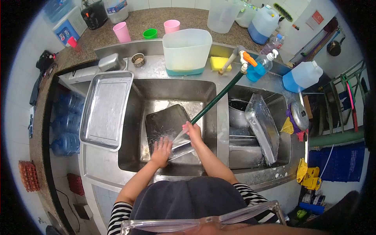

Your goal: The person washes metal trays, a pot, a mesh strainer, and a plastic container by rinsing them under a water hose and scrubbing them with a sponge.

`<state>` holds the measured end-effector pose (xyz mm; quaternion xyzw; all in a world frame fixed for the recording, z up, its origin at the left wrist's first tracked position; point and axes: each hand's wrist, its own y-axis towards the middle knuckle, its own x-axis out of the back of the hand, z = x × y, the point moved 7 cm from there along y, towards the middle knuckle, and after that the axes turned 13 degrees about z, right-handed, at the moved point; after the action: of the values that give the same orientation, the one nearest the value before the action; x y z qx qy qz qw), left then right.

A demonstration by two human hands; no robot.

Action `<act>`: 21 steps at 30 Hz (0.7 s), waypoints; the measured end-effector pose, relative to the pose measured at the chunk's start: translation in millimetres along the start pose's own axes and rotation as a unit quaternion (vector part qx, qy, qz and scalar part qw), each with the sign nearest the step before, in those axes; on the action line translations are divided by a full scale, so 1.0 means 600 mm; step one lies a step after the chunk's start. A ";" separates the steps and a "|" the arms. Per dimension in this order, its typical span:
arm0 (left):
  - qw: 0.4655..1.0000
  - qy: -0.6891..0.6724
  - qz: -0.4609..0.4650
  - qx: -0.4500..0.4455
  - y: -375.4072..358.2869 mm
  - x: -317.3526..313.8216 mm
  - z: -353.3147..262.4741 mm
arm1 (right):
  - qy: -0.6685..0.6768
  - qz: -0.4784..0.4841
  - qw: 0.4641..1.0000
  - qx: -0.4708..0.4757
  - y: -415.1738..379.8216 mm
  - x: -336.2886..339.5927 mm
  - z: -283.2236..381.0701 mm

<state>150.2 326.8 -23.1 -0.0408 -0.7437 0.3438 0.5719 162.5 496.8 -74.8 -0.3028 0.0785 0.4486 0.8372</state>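
In the left basin of the steel sink (pixel 135 100), my right hand (pixel 194 134) is closed around the end of a dark green hose (pixel 219 98), which runs down from a tap with an orange handle (pixel 248 58). Water streams out of the hose toward my left hand (pixel 161 152). That hand is open with its fingers spread, over the lower edge of a dark metal tray (pixel 168 119) on the basin floor. Splashing water hides whether the palm touches it. A shiny metal edge (pixel 182 150) shows between my hands.
A wet silver tray (pixel 103 109) rests on the left drainboard. Metal pans and a tilted tray (pixel 263 127) fill the right basin. Behind stand a translucent container (pixel 187 51), a yellow sponge (pixel 220 63), a blue soap bottle (pixel 258 70) and several plastic cups.
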 end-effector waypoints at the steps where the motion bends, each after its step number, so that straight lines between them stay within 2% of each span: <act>1: 1.000 0.002 -0.002 0.002 0.005 0.000 -0.003 | 0.000 0.002 1.000 0.002 -0.002 -0.002 -0.004; 3: 0.998 -0.026 0.034 -0.049 0.012 -0.002 -0.019 | -0.067 -0.009 0.995 0.070 -0.016 -0.002 -0.003; 5: 0.998 -0.004 0.044 -0.049 0.014 -0.008 -0.018 | -0.106 -0.030 0.988 0.108 -0.027 0.011 -0.008; 6: 0.997 -0.002 0.041 -0.063 0.011 -0.014 -0.017 | -0.332 0.023 0.936 0.116 -0.030 0.002 0.003; 7: 0.996 0.000 0.039 -0.078 0.007 -0.022 -0.016 | -0.539 0.076 0.831 0.117 -0.033 -0.009 -0.010; 8: 0.995 0.007 0.043 -0.088 0.006 -0.037 -0.014 | -0.681 0.083 0.702 0.192 -0.033 -0.022 -0.028; 9: 0.995 0.003 0.044 -0.087 0.001 -0.037 -0.014 | -0.682 0.087 0.701 0.190 -0.028 -0.028 -0.039; 11: 0.986 0.090 0.092 -0.108 -0.017 -0.036 -0.020 | -0.762 0.159 0.623 0.085 -0.007 -0.046 -0.089; 12: 0.981 0.113 0.118 -0.105 -0.018 -0.044 -0.018 | -0.713 0.232 0.660 0.049 0.010 -0.055 -0.092; 13: 0.981 0.112 0.122 -0.103 -0.019 -0.055 -0.016 | -0.711 0.235 0.661 0.048 0.046 -0.041 -0.099; 15: 0.987 0.081 0.054 -0.124 -0.017 -0.056 -0.014 | -0.711 0.165 0.678 0.087 0.136 0.000 -0.120; 16: 0.982 0.100 0.111 -0.115 -0.020 -0.036 -0.018 | -0.708 0.167 0.680 0.086 0.152 -0.011 -0.118; 18: 0.984 0.084 0.110 -0.113 -0.014 -0.041 -0.012 | -0.765 0.000 0.643 -0.034 0.174 -0.001 -0.114; 19: 0.985 0.069 0.105 -0.114 -0.013 -0.043 -0.010 | -0.762 0.001 0.646 -0.040 0.156 -0.030 -0.106; 21: 0.985 0.043 0.113 -0.122 -0.009 -0.041 -0.007 | -0.759 0.293 0.580 0.030 0.104 -0.154 -0.114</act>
<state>164.1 313.2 -39.8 -0.2085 -0.7452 0.3110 0.5518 68.0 418.2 -119.7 0.2127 -0.4877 0.7334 0.4231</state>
